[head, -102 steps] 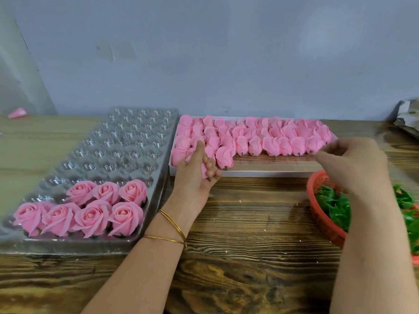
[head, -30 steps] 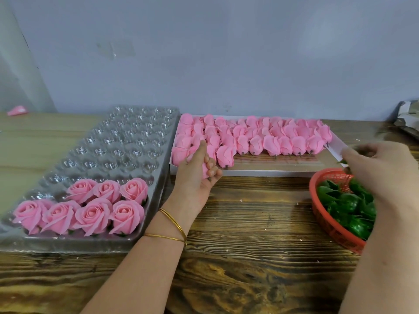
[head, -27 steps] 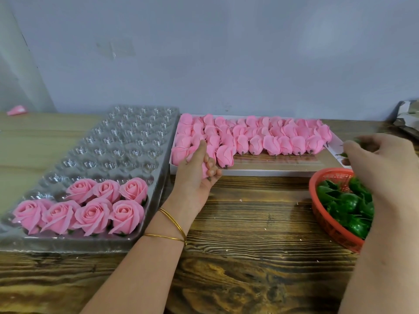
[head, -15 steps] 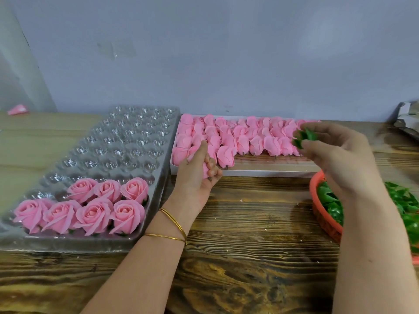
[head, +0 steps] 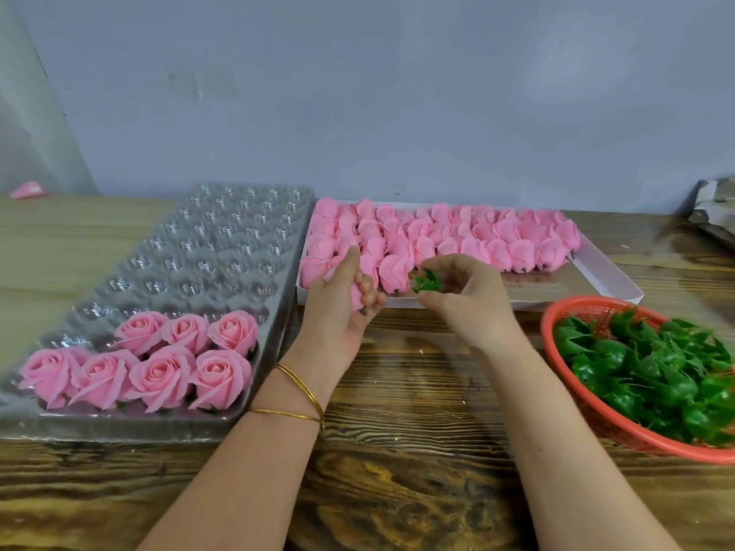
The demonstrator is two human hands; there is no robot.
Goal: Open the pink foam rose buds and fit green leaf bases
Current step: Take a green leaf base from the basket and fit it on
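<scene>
Carried over from the red basket point(head: 564, 312), the green leaf base point(head: 427, 281) is pinched in the right hand point(head: 465, 300) just beside the pink bud point(head: 355, 297) gripped by the left hand point(head: 338, 308), so fitting is underway and next, I judge, the base must seat on the bud's stem end.

Honestly, there's not a single thing to read here: no text, labels, brands or numbers on anything in view.
</scene>
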